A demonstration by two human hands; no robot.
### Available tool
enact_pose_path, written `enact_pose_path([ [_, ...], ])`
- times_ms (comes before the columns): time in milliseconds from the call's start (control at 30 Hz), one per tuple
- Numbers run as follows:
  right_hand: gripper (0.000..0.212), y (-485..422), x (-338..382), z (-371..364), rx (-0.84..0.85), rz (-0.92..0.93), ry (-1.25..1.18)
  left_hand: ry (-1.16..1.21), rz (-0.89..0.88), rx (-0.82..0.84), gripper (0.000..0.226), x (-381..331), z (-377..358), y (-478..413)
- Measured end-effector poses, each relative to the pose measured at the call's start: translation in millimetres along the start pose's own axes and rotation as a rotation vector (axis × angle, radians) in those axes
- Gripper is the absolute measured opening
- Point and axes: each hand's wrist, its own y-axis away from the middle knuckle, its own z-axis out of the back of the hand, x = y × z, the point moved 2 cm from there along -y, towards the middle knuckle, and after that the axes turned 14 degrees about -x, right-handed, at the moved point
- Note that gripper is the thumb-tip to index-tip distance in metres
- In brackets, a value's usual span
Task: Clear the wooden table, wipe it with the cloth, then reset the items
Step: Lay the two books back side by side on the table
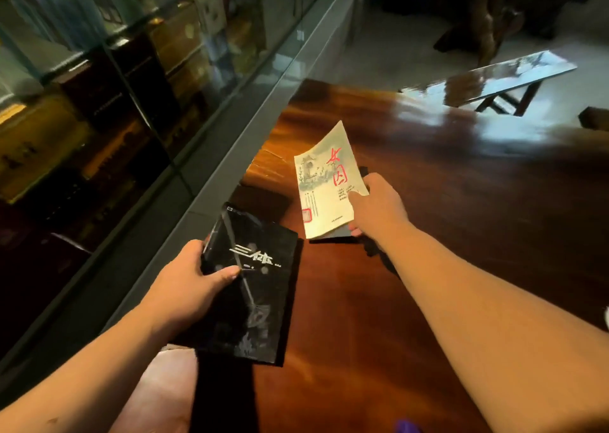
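Observation:
A glossy dark wooden table [445, 202] fills the right and middle of the view. My left hand [194, 281] grips a black book with white lettering [253, 287] by its left edge, held above the table's near left corner. My right hand [379, 208] holds a pale book with red characters [326, 182], tilted up over the table's left side, thumb on its cover. A dark flat thing [333, 238] lies under that book; what it is I cannot tell. No cloth is recognisable.
A glass display cabinet [115, 86] with boxes runs along the left, its grey ledge [230, 119] beside the table. A dark bench [504, 80] and another seat stand on the pale floor beyond. Something purple [408, 427] peeks in at the bottom edge.

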Motion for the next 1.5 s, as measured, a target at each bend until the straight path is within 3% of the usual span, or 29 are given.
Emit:
enact_pose_path([
  [167,0.009,18,-64,89,-0.065,-0.076,-0.132,0.172,-0.007,-0.107,0.04,-54,-6,14],
  [400,0.01,65,-165,183,-0.074,-0.174,-0.191,0.351,-0.016,0.006,0.044,-161,-75,52],
  [567,0.01,83,-220,232,-0.123,-0.243,-0.199,0.335,-0.088,0.058,0.039,-219,-130,93],
  [867,0.006,92,-278,271,-0.187,-0.311,-0.224,0.321,-0.075,0.171,0.039,-246,-192,132],
  [1033,0.021,91,-298,275,-0.182,-0.341,-0.211,0.261,-0.086,0.171,0.039,-246,-216,142],
  [1200,0.018,86,-313,274,-0.171,-0.337,0.092,0.146,-0.086,0.182,0.046,-246,-232,143],
  [1333,0.038,84,-319,276,-0.149,-0.244,0.532,-0.069,-0.203,0.122,0.066,-247,-234,144],
  [1500,0.054,91,-302,282,-0.238,-0.051,0.717,-0.24,-0.413,0.021,0.082,-254,-218,158],
])
